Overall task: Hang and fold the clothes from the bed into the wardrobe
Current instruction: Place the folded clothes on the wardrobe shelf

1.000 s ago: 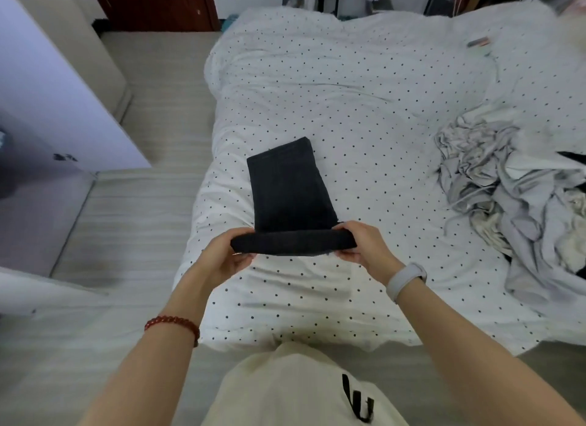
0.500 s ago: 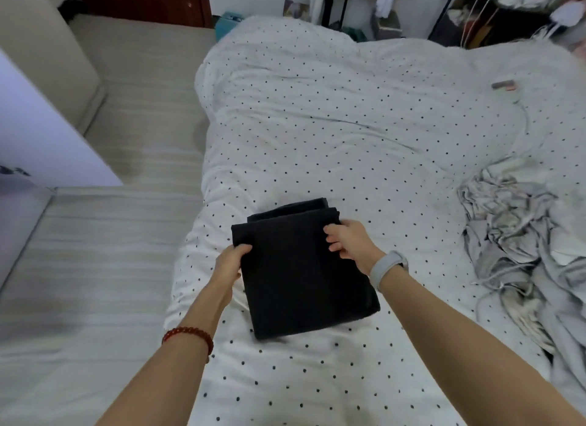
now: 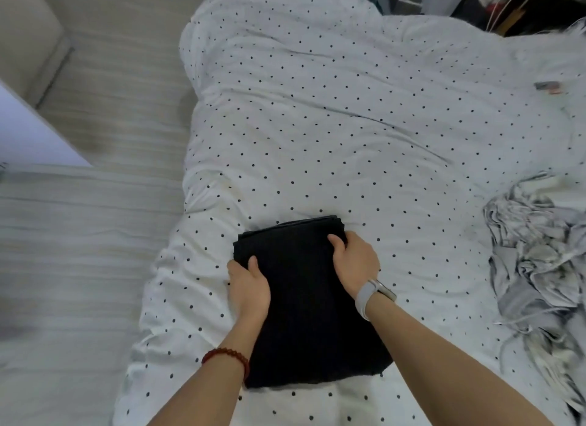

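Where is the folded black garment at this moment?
In the head view, the folded black garment lies on the polka-dot bed cover near its lower-left edge, between the left hand and right hand, left of the crumpled grey clothes.

Both hands' grip has shifted to the sides of the now folded black garment (image 3: 304, 305).

Under your hands the folded black garment (image 3: 304, 305) is matt, slightly nubby cloth. The bed cover (image 3: 333, 133) is soft white cotton-like fabric with black dots, creased. At three o'clock the grey clothes pile (image 3: 539, 254) looks thin and crumpled. Your wristband (image 3: 364, 297) is smooth, the bead bracelet (image 3: 228, 356) glossy; the floor (image 3: 79, 267) at nine o'clock shows pale wood grain.
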The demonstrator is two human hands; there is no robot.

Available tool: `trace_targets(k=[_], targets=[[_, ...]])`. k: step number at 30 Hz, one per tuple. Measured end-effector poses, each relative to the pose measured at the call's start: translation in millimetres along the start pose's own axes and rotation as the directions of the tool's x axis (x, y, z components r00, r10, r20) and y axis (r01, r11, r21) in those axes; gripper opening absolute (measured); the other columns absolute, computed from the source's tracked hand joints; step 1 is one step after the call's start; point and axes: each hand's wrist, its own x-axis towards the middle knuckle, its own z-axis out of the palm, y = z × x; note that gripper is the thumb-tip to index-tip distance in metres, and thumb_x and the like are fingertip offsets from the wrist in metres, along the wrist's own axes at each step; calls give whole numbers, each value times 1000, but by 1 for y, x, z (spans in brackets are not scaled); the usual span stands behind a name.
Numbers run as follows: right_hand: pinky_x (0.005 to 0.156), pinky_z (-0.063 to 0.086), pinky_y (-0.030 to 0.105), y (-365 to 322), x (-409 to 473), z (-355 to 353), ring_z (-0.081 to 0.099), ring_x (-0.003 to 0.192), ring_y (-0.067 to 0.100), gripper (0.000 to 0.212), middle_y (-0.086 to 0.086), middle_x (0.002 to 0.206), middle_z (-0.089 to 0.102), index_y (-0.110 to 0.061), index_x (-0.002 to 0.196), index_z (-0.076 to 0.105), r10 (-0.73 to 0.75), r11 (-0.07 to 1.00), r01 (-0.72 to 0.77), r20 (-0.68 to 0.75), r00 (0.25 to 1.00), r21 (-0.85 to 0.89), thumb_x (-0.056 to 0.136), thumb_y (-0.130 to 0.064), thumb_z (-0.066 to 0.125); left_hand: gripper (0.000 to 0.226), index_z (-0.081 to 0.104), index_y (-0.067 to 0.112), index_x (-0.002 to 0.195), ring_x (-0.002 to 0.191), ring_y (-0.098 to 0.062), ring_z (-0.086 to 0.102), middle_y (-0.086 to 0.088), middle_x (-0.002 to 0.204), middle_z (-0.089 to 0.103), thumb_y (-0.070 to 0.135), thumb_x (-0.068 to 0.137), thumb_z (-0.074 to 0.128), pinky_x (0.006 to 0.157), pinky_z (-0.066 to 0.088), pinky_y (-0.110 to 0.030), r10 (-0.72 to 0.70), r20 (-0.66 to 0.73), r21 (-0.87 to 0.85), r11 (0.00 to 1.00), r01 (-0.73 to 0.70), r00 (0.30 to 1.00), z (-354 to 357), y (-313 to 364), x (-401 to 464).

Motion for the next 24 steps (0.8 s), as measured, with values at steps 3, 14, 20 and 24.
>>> trace_targets(k=[3,14,20,24], targets=[[65,37,30,-10,15,15,56,80,23,32,6,85,62,-10,89,57,-113,993,111,-122,986,-26,96,-38,42,36,36,3,111,75,-30,54,-1,74,49,37,100,29,71,48,-41,-21,-48,4,1000,21,999,9,-3,19],[84,44,40,23,-9,36,44,118,26,60,9,133,43,-23,147,16,-35,993,38,35,999,-110,96,-47,35,59,26,10,140,117,-31,49,-11,135,46,49,96,35,100,42,-43,-76,260,-13,997,82,963,0,-28,20],[105,38,45,49,-25,34,41,130,26,78,7,147,36,-31,148,-3,59,996,-70,195,979,50,89,-59,38,66,16,17,146,125,-27,42,-6,143,34,50,94,40,105,37,-39,-71,402,-84,990,114,913,-4,-30,10],[107,35,45,48,-24,31,40,131,28,74,9,147,36,-26,149,2,48,992,-73,232,972,99,92,-55,37,61,14,15,147,125,-27,43,-6,142,38,41,98,39,102,36,-37,-6,323,-81,996,34,946,-5,-18,-6]])
